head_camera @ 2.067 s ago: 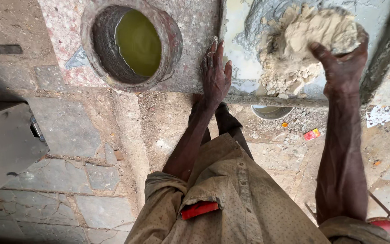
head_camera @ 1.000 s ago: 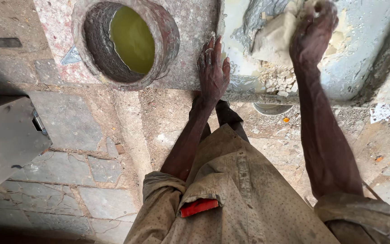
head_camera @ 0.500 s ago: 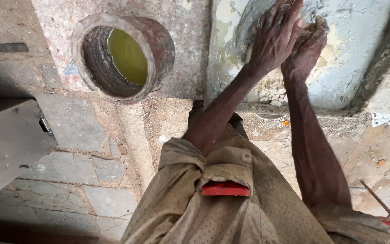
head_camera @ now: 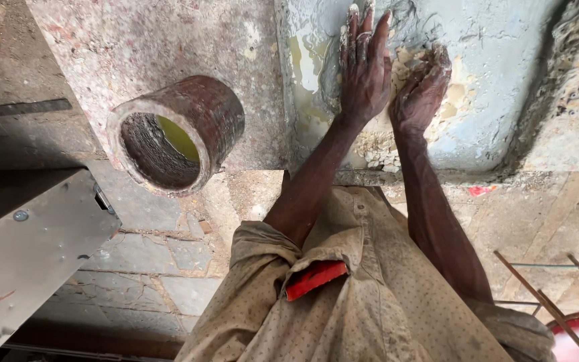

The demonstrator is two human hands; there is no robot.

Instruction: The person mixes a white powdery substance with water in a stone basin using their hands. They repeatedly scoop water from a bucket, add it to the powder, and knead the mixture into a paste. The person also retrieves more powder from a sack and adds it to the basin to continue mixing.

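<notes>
Left hand: the left hand (head_camera: 364, 64), upper middle of the frame, lies flat on the wet grey slab (head_camera: 497, 74), fingers straight and held close together, pinching nothing.
Right hand: the right hand (head_camera: 422, 90), just to the right of the left and nearly touching it, is cupped with fingers curled down onto the pale paste (head_camera: 407, 57).
Paste: a lumpy, cream-coloured smear under and above the right hand's fingers, with crumbs trailing down to the slab's lower edge.
Slab edges: a raised rough rim at the right of the frame; the lower edge runs just under the wrists; the left edge meets the speckled stone top (head_camera: 169, 47).
Open room: bare wet slab lies to the right of the right hand as far as the rim.
Ring: a rusty round metal ring (head_camera: 175, 134) stands on the stone top, left of centre, well apart from both hands.
Lower left: a grey metal plate (head_camera: 28, 255).
</notes>
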